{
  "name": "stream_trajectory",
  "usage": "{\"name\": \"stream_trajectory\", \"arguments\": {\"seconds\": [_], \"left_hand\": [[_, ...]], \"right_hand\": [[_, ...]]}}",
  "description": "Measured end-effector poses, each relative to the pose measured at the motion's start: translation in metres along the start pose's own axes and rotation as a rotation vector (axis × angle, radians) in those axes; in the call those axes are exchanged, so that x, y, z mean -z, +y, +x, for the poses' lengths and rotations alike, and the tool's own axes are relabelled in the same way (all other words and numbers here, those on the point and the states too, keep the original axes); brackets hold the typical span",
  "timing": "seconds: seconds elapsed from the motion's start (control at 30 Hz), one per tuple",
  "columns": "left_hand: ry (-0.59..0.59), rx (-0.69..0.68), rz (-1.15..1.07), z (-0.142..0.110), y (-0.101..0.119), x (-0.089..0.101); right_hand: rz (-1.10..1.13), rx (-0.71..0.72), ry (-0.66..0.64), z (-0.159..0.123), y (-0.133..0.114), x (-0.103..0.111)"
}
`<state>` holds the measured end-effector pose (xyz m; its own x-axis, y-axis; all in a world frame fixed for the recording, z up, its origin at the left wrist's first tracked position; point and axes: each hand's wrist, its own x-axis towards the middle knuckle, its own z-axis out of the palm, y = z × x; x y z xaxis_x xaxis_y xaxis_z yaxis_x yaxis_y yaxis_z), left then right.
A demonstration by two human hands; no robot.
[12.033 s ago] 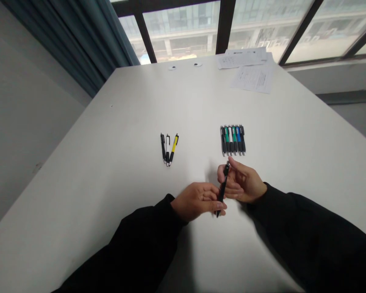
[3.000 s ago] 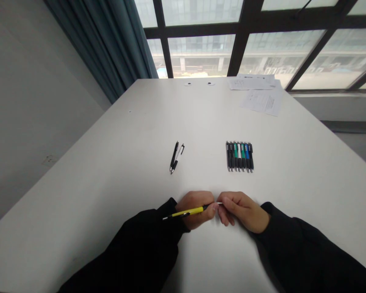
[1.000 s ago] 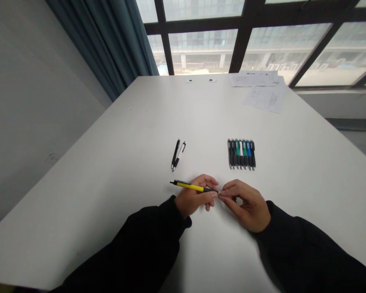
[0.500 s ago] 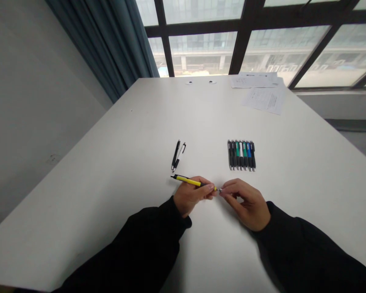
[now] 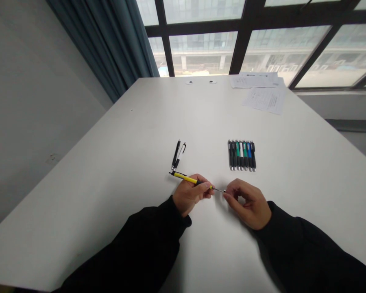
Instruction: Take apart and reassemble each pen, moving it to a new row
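Observation:
My left hand [image 5: 192,194] is closed around a yellow pen [image 5: 187,178] with a black grip, its clicker end pointing up to the left. From the pen's front end a thin refill [image 5: 217,189] sticks out towards my right hand [image 5: 245,201]. Thumb and forefinger of that hand pinch a small silver pen tip [image 5: 224,191] at the refill's end; it is mostly covered by the fingers. Just beyond my left hand lie a black pen [image 5: 176,154] and a white pen [image 5: 179,156] with a black grip, slanted side by side.
A tight row of several pens [image 5: 241,155], black, green, white and blue, lies beyond my right hand on the white table [image 5: 125,162]. Printed papers [image 5: 265,99] rest at the far right corner, near the window. Two small oval fittings [image 5: 212,82] sit along the back edge.
The gap between my hands has widened slightly. More of the thin refill now shows between the pen and my right fingers, as the pen shifted a little left.

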<state>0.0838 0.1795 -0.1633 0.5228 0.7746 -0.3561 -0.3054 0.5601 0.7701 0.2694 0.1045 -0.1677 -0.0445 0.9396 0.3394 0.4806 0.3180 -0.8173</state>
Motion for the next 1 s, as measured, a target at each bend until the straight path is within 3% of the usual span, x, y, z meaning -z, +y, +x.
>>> {"name": "stream_trajectory", "arguments": {"seconds": [0.17, 0.3, 0.53, 0.67, 0.83, 1.0], "left_hand": [[0.022, -0.011, -0.02, 0.001, -0.001, 0.0], [0.021, -0.006, -0.023, 0.001, -0.001, -0.001], [0.011, -0.007, -0.032, 0.0, 0.0, 0.0], [-0.013, -0.007, -0.031, 0.0, 0.0, 0.001], [-0.046, 0.006, -0.018, 0.0, -0.001, 0.001], [-0.016, -0.022, -0.034, 0.001, -0.001, 0.004]], "right_hand": [[-0.251, -0.024, -0.104, 0.004, 0.006, -0.002], [-0.334, -0.037, -0.115, 0.007, 0.008, -0.003], [-0.215, -0.083, -0.038, 0.004, 0.009, -0.003], [-0.099, -0.017, 0.039, 0.002, 0.005, 0.0], [-0.113, 0.091, -0.022, 0.003, -0.001, 0.0], [-0.131, 0.067, -0.022, 0.005, 0.002, 0.008]]}}
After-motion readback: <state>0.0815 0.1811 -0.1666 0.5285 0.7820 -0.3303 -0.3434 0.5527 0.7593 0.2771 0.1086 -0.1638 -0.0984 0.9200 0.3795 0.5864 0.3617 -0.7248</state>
